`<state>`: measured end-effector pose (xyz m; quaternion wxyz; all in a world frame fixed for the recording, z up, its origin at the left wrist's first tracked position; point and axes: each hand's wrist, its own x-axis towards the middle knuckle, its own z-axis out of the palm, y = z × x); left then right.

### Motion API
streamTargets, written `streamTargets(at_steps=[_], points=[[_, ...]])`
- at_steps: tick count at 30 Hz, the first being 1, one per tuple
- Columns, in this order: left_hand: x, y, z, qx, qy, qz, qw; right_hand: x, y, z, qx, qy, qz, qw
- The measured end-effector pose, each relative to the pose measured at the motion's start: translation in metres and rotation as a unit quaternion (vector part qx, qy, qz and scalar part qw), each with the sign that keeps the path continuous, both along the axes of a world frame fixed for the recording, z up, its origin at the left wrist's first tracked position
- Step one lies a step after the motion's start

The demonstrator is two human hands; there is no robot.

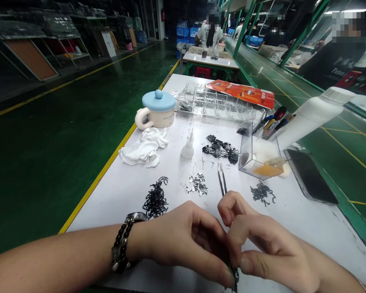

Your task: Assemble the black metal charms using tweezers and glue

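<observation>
A small dark part (pixel 236 277) is at the near edge of the view, over the table (pixel 116 203), pinched between the thumb and fingers of the left hand (pixel 189 240). The right hand (pixel 271 248) comes in from 3 o'clock, thumb and forefinger nearly together beside the part; whether it also has hold of it, I cannot tell. Black beads (pixel 122 248) and a watch (pixel 136 217) circle the left wrist.

From the hands, tweezers (pixel 221 179) point toward 12 o'clock, their rear end hidden behind the right fingers. Small silver pieces (pixel 197 184) lie at 11, a heap of black hooks (pixel 155 199) at 10, and a smaller black pile (pixel 262 192) at 1. Farther out, a cluster of black pieces (pixel 221 149) lies at 12, a small squeeze bottle (pixel 187 149) stands at 11, and a clear box (pixel 247 158) stands at 1. A phone (pixel 311 175) lies at 2. Beyond the white cloth (pixel 144 148), a blue-lidded mug (pixel 164 118) stands at 11; the compartment tray (pixel 210 116) is at 12, partly under an orange packet (pixel 244 92).
</observation>
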<state>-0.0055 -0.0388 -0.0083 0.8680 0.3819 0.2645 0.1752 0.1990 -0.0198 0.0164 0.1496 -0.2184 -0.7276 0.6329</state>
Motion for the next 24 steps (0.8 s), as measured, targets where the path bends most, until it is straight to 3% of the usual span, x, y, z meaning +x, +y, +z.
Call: streamTargets(at_steps=[4,10,17,24], points=[[0.002,-0.002,0.001,-0.023,-0.006,-0.018,1.000,0.000,0.003,0.005,-0.006,-0.039,0.040,0.998],[0.003,-0.002,0.000,-0.052,-0.006,-0.010,0.999,0.001,0.002,0.006,0.068,-0.073,0.047,0.994],[0.002,0.000,0.004,-0.032,-0.018,0.004,0.999,-0.002,0.004,0.001,-0.023,-0.030,0.014,0.999],[0.003,-0.002,0.004,-0.025,-0.019,0.019,0.999,-0.004,0.006,-0.007,-0.037,-0.012,0.030,0.999]])
